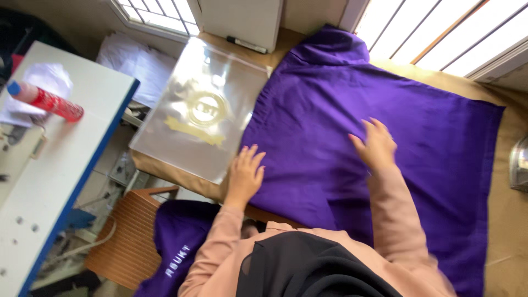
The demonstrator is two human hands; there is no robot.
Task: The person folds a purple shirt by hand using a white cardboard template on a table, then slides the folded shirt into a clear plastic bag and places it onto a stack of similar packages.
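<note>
A large purple garment [341,104] lies spread flat on a tan work table [509,231]. My left hand [245,171] rests flat, fingers apart, on the garment's left edge, right beside a clear plastic bag [201,107] with a gold emblem. Further right, my right hand [375,144] presses flat on the middle of the purple cloth with fingers spread. Neither hand grips anything. Pink sleeves cover both arms.
A white table with a blue edge [71,148] stands at the left, carrying a red spray can [47,100]. More purple cloth [179,236] lies on a wooden stool [129,242] below. A black marker [246,44] lies at the table's far edge. A grey iron [518,163] sits at far right.
</note>
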